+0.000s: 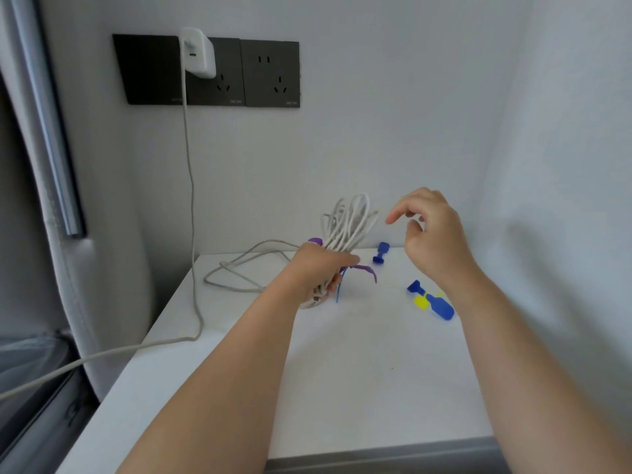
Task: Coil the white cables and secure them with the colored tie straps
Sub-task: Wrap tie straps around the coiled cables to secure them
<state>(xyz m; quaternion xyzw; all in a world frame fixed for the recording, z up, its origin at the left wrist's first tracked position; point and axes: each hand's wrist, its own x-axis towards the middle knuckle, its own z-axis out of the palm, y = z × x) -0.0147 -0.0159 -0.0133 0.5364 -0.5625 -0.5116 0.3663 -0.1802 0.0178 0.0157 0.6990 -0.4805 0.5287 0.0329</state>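
My left hand [319,268] grips a coiled bundle of white cable [349,224] upright above the white table [359,388]. The coil's loops stick up out of my fist. A purple tie strap [364,270] and a thin blue strap [340,289] hang from the bundle below my fingers. My right hand [431,230] hovers just right of the loops with its fingers loosely curled and holds nothing. Loose white cable [239,268] trails from the bundle across the table's back left. Blue tie straps [381,252] [441,304] and a yellow one [421,302] lie on the table to the right.
A white charger [198,53] sits in the black wall sockets [212,71]. Its cable [189,186] drops down the wall and runs off the table's left edge. Walls close in the back and right. A grey curtain [44,148] hangs at the left.
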